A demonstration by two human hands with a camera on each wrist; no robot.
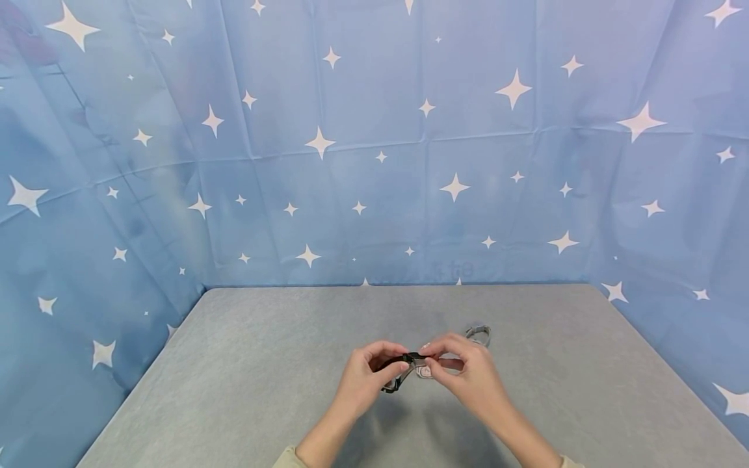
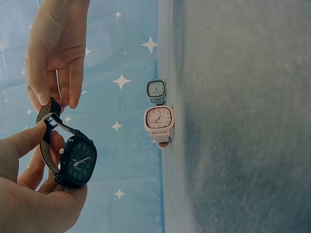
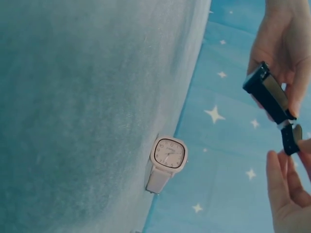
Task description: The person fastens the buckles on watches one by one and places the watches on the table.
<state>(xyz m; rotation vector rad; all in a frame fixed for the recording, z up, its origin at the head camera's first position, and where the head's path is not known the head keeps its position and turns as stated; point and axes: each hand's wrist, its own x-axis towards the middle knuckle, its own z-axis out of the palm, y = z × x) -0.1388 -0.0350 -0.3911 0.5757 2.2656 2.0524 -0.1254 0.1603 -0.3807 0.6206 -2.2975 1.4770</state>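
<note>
A black square-faced wristwatch (image 2: 77,162) is held up above the table between both hands, its strap looped through the buckle (image 2: 48,118). My left hand (image 1: 364,380) grips the case and the strap near the buckle, the thumb on the strap. The right hand (image 1: 471,372) pinches the strap's free end between thumb and fingers. Beyond the hands, a pale pink watch (image 2: 159,119) rests on the table, partly hidden by the right hand in the head view. Behind it stands a grey-green watch (image 1: 480,335).
The grey table (image 1: 263,364) spreads out around the hands. Blue cloth with white stars (image 1: 374,130) hangs along its back and sides.
</note>
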